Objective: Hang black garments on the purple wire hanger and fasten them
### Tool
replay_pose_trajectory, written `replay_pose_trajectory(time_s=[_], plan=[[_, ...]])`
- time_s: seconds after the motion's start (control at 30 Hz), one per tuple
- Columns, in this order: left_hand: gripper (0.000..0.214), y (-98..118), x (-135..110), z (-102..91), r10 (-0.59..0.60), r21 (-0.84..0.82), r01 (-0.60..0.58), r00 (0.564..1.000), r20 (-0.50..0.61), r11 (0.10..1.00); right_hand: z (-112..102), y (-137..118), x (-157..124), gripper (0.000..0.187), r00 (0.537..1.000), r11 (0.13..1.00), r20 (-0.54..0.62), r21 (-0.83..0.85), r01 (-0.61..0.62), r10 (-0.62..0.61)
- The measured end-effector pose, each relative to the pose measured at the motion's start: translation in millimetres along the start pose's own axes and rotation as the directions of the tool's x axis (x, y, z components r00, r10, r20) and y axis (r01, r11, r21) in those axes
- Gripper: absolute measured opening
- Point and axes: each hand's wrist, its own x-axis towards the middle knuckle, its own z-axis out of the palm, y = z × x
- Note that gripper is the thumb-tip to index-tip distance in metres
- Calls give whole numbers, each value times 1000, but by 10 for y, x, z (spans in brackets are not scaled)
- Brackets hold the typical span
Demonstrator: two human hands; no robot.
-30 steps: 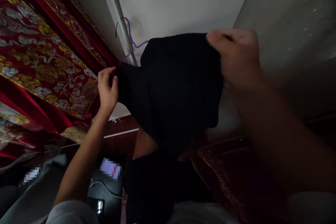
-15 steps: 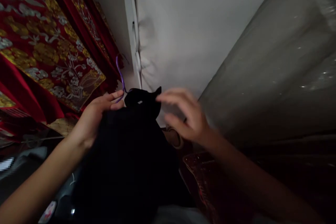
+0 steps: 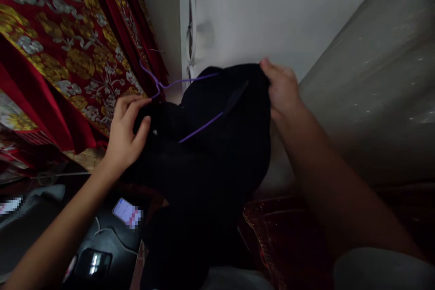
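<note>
A black garment (image 3: pixel 217 145) hangs in front of me on a thin purple wire hanger (image 3: pixel 176 82), whose hook and one arm show above and across the cloth. My left hand (image 3: pixel 127 131) grips the garment's left shoulder, fingers curled on the fabric near the hanger's hook. My right hand (image 3: pixel 280 88) pinches the garment's upper right edge. The lower part of the garment drops into shadow.
A red curtain with gold and silver flowers (image 3: pixel 61 45) hangs on the left. A white wall (image 3: pixel 272 9) and a grey surface (image 3: pixel 374 90) lie behind. Below left are a lit phone (image 3: pixel 127 212), a cable and a dark device (image 3: pixel 93 263). A dark red cushion (image 3: pixel 288 235) sits below right.
The garment has been lifted and spread wide again after being bunched low. My right hand has gone from open beside it to gripping its upper right edge; the hanger's arm now shows.
</note>
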Motion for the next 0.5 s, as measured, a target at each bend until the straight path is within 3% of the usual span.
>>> replay_pose_trajectory(time_s=[0.07, 0.13, 0.2, 0.27, 0.37, 0.43, 0.5], plan=[[28, 95, 4, 64, 70, 19, -67, 970, -235, 998, 112, -121, 245, 39, 991, 990, -132, 133, 44, -27], [26, 190, -42, 150, 138, 8, -143, 941, -310, 990, 143, -151, 365, 41, 978, 972, -209, 226, 59, -10], [31, 250, -121, 277, 162, -47, -174, 966, -201, 984, 99, -92, 321, 38, 970, 951, -239, 309, 26, 51], [47, 268, -210, 453, 112, -126, -107, 993, 35, 986, 16, 21, 152, 34, 956, 935, -268, 355, -14, 116], [69, 247, -317, 766, -18, -138, 72, 934, 356, 988, -88, 202, -144, 32, 926, 934, -342, 357, -31, 162], [72, 230, -359, 958, -72, -95, 124, 902, 426, 988, -104, 287, -253, 32, 916, 945, -379, 327, -1, 132], [73, 226, -382, 1101, -77, -110, 131, 914, 399, 985, -75, 321, -259, 33, 921, 957, -383, 287, 49, 67]])
